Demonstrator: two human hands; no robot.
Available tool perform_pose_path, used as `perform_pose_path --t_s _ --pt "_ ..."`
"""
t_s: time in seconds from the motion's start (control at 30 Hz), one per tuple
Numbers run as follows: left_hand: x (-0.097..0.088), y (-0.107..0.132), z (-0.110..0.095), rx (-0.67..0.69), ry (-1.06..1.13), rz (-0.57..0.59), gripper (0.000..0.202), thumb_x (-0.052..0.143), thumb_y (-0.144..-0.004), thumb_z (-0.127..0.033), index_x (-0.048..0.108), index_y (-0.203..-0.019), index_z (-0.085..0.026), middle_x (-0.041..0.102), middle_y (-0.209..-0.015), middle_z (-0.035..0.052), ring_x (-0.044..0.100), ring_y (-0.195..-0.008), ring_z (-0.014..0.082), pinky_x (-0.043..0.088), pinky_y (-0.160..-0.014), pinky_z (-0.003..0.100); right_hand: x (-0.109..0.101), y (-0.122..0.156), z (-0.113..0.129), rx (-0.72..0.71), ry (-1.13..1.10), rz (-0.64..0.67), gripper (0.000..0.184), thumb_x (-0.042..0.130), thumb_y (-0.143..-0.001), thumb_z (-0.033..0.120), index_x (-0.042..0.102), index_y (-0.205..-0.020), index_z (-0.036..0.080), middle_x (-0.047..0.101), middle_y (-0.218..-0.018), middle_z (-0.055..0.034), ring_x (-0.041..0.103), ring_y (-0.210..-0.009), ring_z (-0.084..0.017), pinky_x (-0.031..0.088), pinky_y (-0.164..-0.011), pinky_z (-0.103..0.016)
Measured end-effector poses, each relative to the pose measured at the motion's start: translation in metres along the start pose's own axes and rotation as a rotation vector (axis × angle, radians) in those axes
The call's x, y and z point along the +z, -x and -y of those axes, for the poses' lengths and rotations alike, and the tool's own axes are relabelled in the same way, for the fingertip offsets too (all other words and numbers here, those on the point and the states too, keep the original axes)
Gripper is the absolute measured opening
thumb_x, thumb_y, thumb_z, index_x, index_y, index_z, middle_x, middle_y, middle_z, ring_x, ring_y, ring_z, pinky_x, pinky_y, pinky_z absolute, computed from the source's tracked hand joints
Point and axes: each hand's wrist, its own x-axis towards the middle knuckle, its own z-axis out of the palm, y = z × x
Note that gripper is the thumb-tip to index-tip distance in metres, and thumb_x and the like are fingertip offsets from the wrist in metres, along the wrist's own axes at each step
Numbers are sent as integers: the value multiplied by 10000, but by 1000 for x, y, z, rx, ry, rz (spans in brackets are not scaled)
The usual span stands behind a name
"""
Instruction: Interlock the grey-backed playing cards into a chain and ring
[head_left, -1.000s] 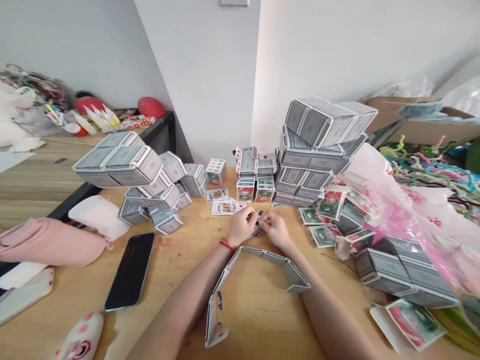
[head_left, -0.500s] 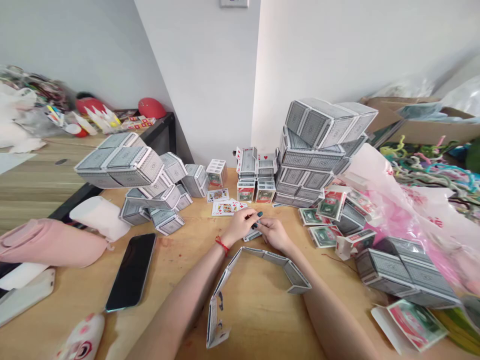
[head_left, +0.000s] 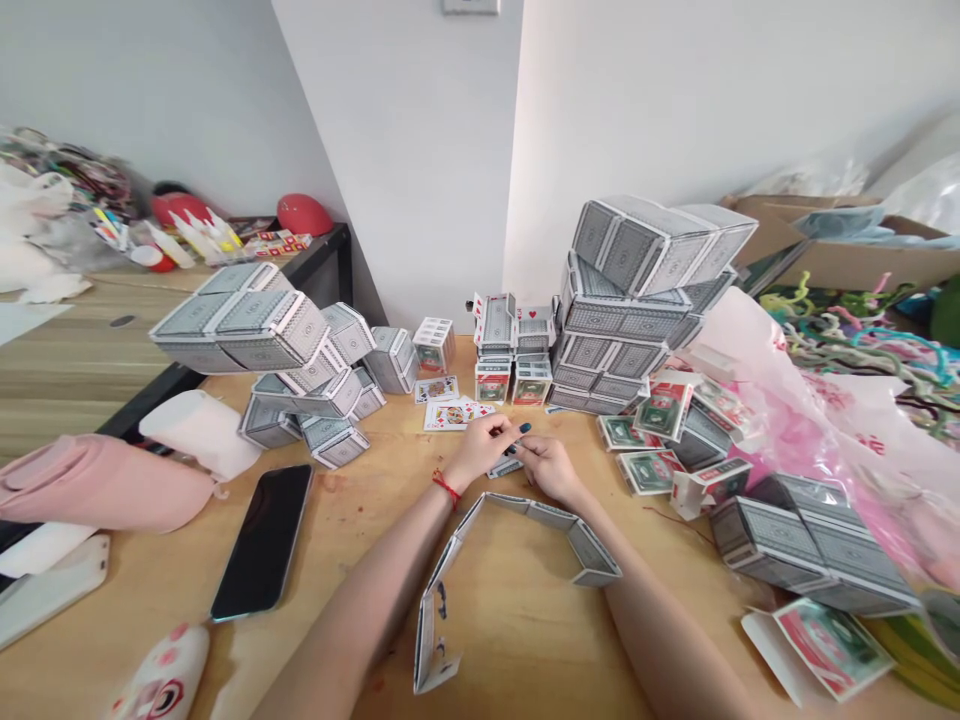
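My left hand (head_left: 484, 448), with dark green nails and a red string bracelet on its wrist, meets my right hand (head_left: 547, 467) at the middle of the table. Both are closed with their fingertips on a grey-backed playing card (head_left: 504, 467), which is mostly covered by the fingers. Between my forearms stands a curved chain of folded playing cards (head_left: 450, 550), its panels upright on the wood. Just beyond my left hand lie several face-up cards (head_left: 448, 414).
Stacked blocks of folded cards rise at the left (head_left: 255, 325) and the right (head_left: 630, 310). Card boxes (head_left: 651, 472) lie right of my hands. A black phone (head_left: 262, 540) and a pink case (head_left: 105, 485) rest on the left. Plastic bags (head_left: 817, 400) crowd the right side.
My left thumb has shifted slightly to the right over the card. Both hands otherwise keep their place, and the chain of cards stands as before.
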Motion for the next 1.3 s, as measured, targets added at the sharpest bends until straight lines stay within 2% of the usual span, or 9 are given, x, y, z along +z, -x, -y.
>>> perform_pose_path --t_s 0.2,0.33,0.43,0.5,0.6,0.83,1.03,1.17,1.3 --pt "-3 -1 -2 -79 195 -123 220 585 -701 -365 553 -702 -147 519 -654 -17 461 -602 93 355 -566 209 -2 -4 4 121 -197 -130 393 413 -786 538 457 -609 191 452 -369 43 355 -311 -90 260 -349 -210" --pt "-5 -2 3 -131 339 -140 248 638 -642 -309 548 -813 -152 565 -743 2 520 -662 111 398 -610 227 -6 -7 3 96 -280 -200 367 443 -775 526 496 -654 184 527 -478 18 446 -397 -111 362 -409 -226" --pt "-5 -3 8 -160 364 -153 238 653 -626 -276 551 -794 -143 546 -694 -10 500 -617 96 389 -583 215 -8 -8 1 25 -251 -260 295 514 -754 459 565 -703 173 593 -646 -16 532 -582 -144 430 -547 -249" --pt "-5 -3 10 -168 352 -132 208 657 -622 -273 557 -738 -133 511 -634 -25 461 -565 78 366 -546 202 -9 -9 -2 -29 -266 -287 254 557 -736 399 599 -861 181 626 -856 -37 559 -760 -170 440 -663 -264" --pt "-6 -4 10 -173 311 -78 175 652 -624 -269 561 -664 -125 484 -582 -33 428 -528 68 337 -512 195 -11 -8 -5 -42 -298 -280 354 578 -720 347 572 -1043 203 606 -1016 -46 556 -828 -174 436 -694 -271" --pt "-6 -4 8 -188 373 -69 185 647 -641 -255 612 -768 -126 588 -681 11 509 -598 97 387 -554 212 -12 -9 -7 91 -386 -292 269 647 -650 338 635 -855 165 652 -754 -33 552 -591 -142 427 -529 -249" --pt "-8 -2 4 -172 433 -132 213 647 -657 -276 618 -819 -141 636 -794 44 567 -698 128 441 -645 247 -11 -9 -8 127 -469 -302 267 708 -590 351 592 -729 154 636 -689 -36 567 -573 -147 457 -542 -272" --pt "-8 -2 5 -142 335 -209 181 617 -688 -293 628 -781 -138 633 -777 49 563 -690 133 442 -638 253 -9 -7 -4 88 -375 -231 267 692 -612 381 531 -654 173 587 -601 -7 544 -537 -137 454 -528 -268" --pt "-6 -1 4 -107 222 -204 154 594 -705 -283 636 -747 -141 634 -759 46 562 -691 136 440 -636 248 -5 -4 1 97 -308 -94 289 618 -671 455 494 -674 194 527 -547 24 493 -465 -120 427 -452 -252"
